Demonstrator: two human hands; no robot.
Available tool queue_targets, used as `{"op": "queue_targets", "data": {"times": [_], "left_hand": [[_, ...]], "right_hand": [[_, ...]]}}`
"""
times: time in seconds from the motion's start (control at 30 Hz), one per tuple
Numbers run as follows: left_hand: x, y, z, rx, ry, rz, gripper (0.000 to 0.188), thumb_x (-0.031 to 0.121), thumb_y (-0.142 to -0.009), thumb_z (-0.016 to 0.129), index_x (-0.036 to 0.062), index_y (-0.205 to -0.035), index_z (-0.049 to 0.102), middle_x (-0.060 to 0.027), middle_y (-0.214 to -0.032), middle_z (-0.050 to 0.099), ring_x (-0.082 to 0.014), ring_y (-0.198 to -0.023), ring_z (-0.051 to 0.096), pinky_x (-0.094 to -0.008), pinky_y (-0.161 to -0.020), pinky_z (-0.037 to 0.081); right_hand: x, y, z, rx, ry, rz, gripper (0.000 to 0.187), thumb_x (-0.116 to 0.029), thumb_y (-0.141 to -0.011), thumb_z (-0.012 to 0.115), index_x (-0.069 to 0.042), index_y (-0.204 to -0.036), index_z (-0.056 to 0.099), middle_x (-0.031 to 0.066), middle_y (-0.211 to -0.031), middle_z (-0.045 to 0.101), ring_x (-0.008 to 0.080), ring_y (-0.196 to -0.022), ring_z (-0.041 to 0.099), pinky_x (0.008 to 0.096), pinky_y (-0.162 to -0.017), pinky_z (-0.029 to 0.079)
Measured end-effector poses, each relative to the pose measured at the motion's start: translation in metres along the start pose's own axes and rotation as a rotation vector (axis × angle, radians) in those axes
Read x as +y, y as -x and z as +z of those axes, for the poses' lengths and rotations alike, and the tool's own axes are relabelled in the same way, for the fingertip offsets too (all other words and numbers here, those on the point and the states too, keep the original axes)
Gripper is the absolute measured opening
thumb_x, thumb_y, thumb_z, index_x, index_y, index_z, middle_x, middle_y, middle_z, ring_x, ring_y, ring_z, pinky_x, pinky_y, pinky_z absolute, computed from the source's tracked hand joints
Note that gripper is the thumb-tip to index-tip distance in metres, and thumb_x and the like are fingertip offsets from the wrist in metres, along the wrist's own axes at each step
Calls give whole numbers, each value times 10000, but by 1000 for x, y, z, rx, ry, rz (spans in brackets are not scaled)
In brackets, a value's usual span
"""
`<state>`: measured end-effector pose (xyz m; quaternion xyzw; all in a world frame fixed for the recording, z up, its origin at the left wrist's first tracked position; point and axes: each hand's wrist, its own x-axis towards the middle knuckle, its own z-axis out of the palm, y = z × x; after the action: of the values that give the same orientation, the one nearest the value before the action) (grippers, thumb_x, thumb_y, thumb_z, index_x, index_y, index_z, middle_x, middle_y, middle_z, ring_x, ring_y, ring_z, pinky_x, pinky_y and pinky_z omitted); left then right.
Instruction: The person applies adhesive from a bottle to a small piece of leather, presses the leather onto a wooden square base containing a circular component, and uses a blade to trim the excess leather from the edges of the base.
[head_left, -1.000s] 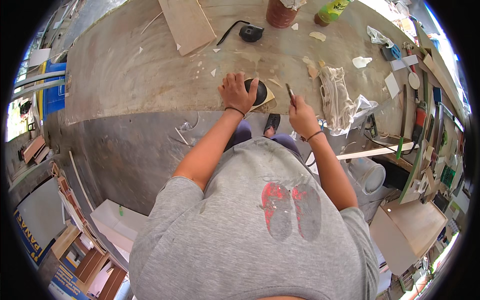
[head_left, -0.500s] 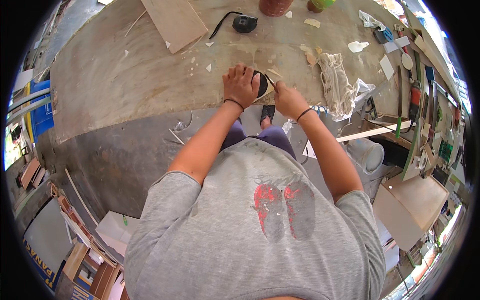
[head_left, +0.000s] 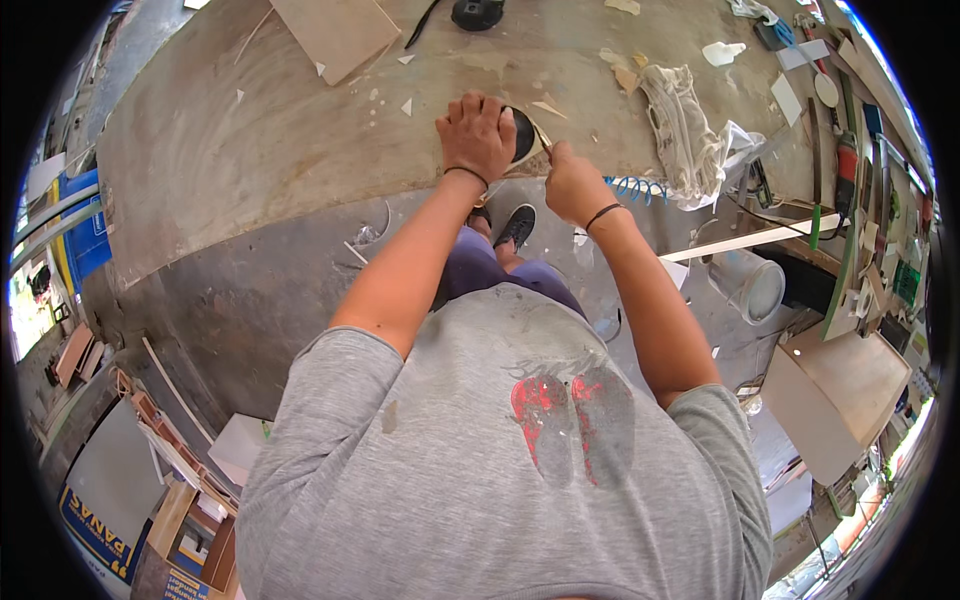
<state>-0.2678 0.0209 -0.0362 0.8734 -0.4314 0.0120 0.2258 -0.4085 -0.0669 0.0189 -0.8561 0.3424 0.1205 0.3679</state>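
Note:
A black, rounded flat piece [head_left: 522, 136] lies at the near edge of the worktable, with a pale sheet [head_left: 527, 158] showing from under its right side. My left hand [head_left: 477, 135] is closed over its left part and presses it down, thumb along the top. Fingers wrapped, my right hand [head_left: 577, 185] grips a thin knife-like tool [head_left: 544, 143]. Its tip meets the right rim of the black piece. Most of the tool's handle is hidden in the fist.
Beyond my hands are a board [head_left: 335, 35], a black tape measure [head_left: 477, 12] and pale scraps on the worktable [head_left: 250, 150]. Rightward lie white gloves [head_left: 680, 130], a blue coiled hose [head_left: 637, 188] and a red power tool [head_left: 846, 165]. A bucket [head_left: 750, 285] stands below.
My view has tilted nearer, so the tabletop things sit higher in the picture. The right hand has shifted slightly along the black piece's rim; the left still presses on it.

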Motion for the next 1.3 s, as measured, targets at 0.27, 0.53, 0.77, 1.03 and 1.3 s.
{"op": "queue_targets", "data": {"times": [0.27, 0.53, 0.77, 1.03, 1.3], "left_hand": [[-1, 3, 7, 43, -18, 9, 191, 311, -877, 501, 183, -994, 583, -65, -1095, 541, -312, -1028, 505, -505, -816, 383], [0, 4, 7, 58, -15, -28, 188, 320, -887, 487, 181, -982, 571, -67, -1074, 540, -312, -1017, 510, -500, -808, 393], [-1, 0, 4, 90, -5, 8, 203, 333, -890, 493, 166, -976, 571, -68, -1041, 548, -301, -1002, 518, -484, -800, 393], [1, 0, 3, 100, 31, 15, 242, 375, -880, 523, 163, -979, 583, -68, -1034, 552, -299, -998, 520, -477, -795, 384], [1, 1, 2, 76, -3, -1, 293, 408, -879, 498, 159, -992, 605, -70, -1052, 556, -305, -1003, 517, -476, -818, 375]], "right_hand": [[1, 17, 3, 1, -28, 68, 245, -98, -862, 444, 16, -1079, 453, 336, -925, 615, 492, -904, 593, 539, -811, 459], [13, 37, 20, 6, -33, 70, 224, -106, -864, 465, 0, -1061, 453, 331, -889, 614, 499, -869, 590, 556, -768, 454], [17, 28, -2, 204, -67, -113, 182, -149, -891, 497, -4, -997, 468, 321, -807, 602, 508, -793, 573, 571, -713, 432], [7, -19, -17, 15, 68, -101, 267, -117, -856, 460, 10, -1088, 499, 337, -895, 615, 490, -888, 594, 522, -787, 464], [-5, -21, -20, -21, 132, -50, 317, -106, -835, 464, 20, -1124, 494, 333, -926, 621, 480, -916, 600, 510, -820, 467]]}}
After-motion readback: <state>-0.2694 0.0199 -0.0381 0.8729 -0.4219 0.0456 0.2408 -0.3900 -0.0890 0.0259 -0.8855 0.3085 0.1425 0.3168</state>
